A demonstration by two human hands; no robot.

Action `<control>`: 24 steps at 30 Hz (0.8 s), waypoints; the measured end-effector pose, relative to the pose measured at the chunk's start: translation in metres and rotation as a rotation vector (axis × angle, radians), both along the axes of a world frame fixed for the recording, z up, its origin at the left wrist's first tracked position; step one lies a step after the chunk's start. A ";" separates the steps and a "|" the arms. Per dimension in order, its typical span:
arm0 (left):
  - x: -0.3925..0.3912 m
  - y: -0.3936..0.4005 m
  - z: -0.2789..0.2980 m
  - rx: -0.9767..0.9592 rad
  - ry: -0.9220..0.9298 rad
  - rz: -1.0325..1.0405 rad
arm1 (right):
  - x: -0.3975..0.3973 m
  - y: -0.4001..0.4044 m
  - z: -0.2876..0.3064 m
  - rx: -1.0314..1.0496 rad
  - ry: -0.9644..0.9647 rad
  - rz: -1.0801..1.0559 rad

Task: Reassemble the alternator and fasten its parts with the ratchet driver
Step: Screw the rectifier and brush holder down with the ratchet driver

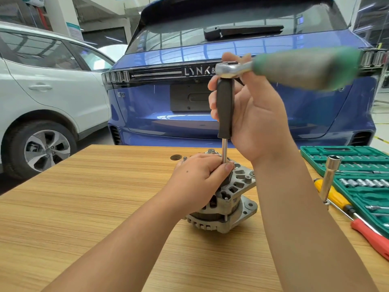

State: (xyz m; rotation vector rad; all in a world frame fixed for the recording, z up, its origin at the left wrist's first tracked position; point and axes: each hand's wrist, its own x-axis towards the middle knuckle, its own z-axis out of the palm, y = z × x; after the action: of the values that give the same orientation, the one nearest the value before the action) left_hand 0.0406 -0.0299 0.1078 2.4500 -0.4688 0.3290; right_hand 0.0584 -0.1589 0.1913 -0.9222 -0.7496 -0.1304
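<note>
a white car [42,85] stands at the far left on a grey workshop floor, one wheel and a side door showing, with pale pillars and posters behind it. beside it, filling the middle of the background, is the rear of a blue car [242,114] with a dark tailgate window and chrome lettering. in front of both runs a wooden table [94,197] with a striped light-brown grain; a small dark round disc [176,157] sits near its far edge.

the left hand [197,178] curls over the top of the alternator [227,205], gripping it and the lower end of the tool's shaft. the alternator, a ribbed silver housing, stands on the table at centre. the right hand [248,114] is wrapped around the dark upright handle of the driver [225,106], whose steel shaft drops straight down into the alternator's top. on the handle's head sits the ratchet [273,68], its green grip blurred and pointing right.

at the right edge, a long socket [331,178] stands tilted on the table, a yellow-handled screwdriver [334,194] and a red-handled tool [370,237] lie just beside a green socket case [357,161], open, with rows of chrome sockets.
</note>
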 end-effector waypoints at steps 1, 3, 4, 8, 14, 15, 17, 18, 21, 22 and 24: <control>0.000 0.000 0.000 0.002 -0.002 0.000 | -0.003 0.002 0.002 -0.004 0.017 -0.094; -0.002 -0.001 0.001 0.009 0.002 -0.006 | -0.007 0.006 0.004 -0.024 0.027 -0.372; -0.002 -0.001 0.002 0.012 0.010 -0.013 | -0.007 0.008 0.003 -0.027 0.012 -0.507; -0.002 0.000 0.003 0.006 0.014 -0.029 | -0.005 0.006 0.002 -0.059 0.111 -0.463; 0.000 0.000 0.000 -0.001 -0.007 -0.001 | 0.002 -0.006 -0.002 -0.012 0.023 -0.130; 0.000 0.000 0.000 -0.003 -0.007 -0.002 | 0.002 -0.003 -0.004 -0.048 -0.047 -0.197; 0.000 0.000 0.000 -0.004 -0.005 -0.004 | 0.002 0.003 -0.007 -0.101 -0.166 -0.301; 0.000 0.000 0.000 -0.003 -0.002 -0.005 | 0.003 0.004 -0.007 -0.113 -0.207 -0.316; 0.001 0.000 0.000 -0.004 0.004 -0.008 | 0.006 0.005 -0.007 -0.068 -0.234 -0.274; 0.002 0.000 -0.001 -0.008 0.004 -0.009 | 0.007 0.005 -0.006 -0.032 -0.211 -0.234; 0.002 0.000 -0.001 -0.014 0.007 -0.004 | 0.008 0.002 -0.006 0.038 -0.155 -0.073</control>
State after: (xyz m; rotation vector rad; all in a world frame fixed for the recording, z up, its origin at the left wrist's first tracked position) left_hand 0.0424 -0.0302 0.1069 2.4360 -0.4674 0.3211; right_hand 0.0664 -0.1572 0.1854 -0.9106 -0.8541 -0.2825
